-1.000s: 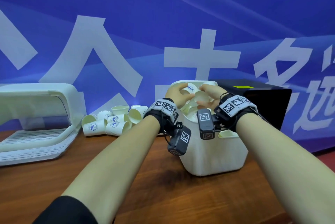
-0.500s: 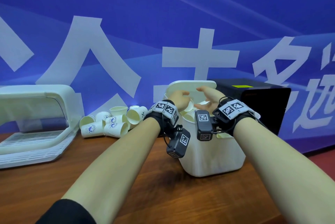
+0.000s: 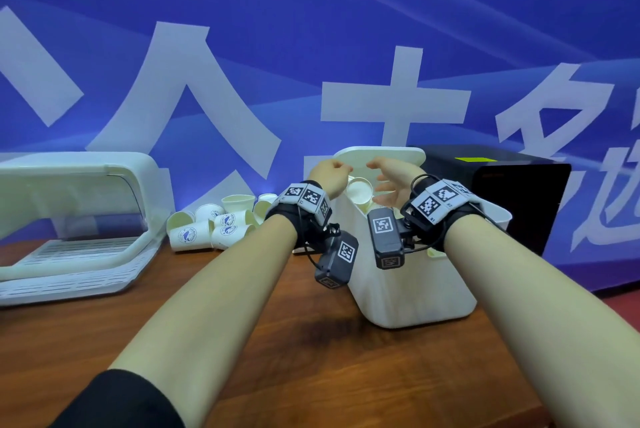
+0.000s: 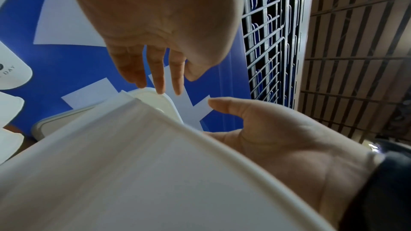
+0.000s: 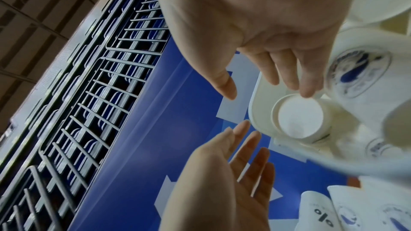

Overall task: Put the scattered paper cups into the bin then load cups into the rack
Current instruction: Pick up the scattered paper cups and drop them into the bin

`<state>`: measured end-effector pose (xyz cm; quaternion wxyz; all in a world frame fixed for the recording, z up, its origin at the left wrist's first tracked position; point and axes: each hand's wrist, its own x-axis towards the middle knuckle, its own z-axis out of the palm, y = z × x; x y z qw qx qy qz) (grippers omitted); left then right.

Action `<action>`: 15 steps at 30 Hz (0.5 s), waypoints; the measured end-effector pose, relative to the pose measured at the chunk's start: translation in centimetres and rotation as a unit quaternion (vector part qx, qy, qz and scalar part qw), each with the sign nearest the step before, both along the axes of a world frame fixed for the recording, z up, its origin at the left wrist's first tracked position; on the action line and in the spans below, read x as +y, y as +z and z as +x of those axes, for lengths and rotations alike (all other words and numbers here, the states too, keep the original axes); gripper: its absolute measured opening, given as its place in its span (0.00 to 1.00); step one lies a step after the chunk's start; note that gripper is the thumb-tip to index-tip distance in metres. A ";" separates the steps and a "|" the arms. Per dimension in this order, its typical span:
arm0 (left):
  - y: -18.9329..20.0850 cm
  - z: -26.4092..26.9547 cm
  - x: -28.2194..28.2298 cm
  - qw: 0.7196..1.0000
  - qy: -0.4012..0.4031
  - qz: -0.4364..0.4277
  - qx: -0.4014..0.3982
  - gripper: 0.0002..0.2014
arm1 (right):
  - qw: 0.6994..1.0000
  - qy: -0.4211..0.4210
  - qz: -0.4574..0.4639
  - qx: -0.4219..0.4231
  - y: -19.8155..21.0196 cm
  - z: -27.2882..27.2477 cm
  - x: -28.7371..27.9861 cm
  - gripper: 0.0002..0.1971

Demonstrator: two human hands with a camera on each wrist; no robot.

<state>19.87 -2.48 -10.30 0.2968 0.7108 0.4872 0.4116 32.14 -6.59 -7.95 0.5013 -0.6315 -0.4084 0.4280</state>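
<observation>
Both my hands hover over the mouth of the white bin (image 3: 415, 296), palms facing each other, holding nothing. My left hand (image 3: 341, 171) (image 4: 164, 80) has its fingers loosely extended. My right hand (image 3: 381, 179) (image 5: 262, 80) is spread open. Between them a white paper cup (image 3: 359, 190) (image 5: 300, 117) lies at the bin's top, bottom end showing, touching neither hand. Another logo cup (image 5: 360, 71) is beside it in the bin. A pile of several paper cups (image 3: 214, 226) lies on the table left of the bin.
The bin's lid (image 3: 381, 157) stands upright behind my hands. A white rack with a domed cover (image 3: 69, 254) sits at the far left of the wooden table (image 3: 242, 341). A black box (image 3: 502, 199) stands right of the bin, against a blue banner.
A second ago both hands held cups together above the bin. They have let go and moved apart, and the cups have dropped into the bin.
</observation>
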 end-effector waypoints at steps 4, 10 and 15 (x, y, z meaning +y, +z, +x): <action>0.5 -1.6 0.4 0.998 0.019 -0.026 -0.057 0.15 | 1.000 -0.010 0.022 -0.006 1.1 -1.5 -0.1 0.23; 0.4 -4.7 1.5 0.993 0.051 -0.041 -0.101 0.15 | 0.998 0.008 0.068 -0.010 1.8 -4.6 0.5 0.20; -0.9 -7.7 2.3 0.990 0.075 -0.064 -0.100 0.15 | 0.998 0.028 0.058 -0.020 1.0 -7.5 1.1 0.20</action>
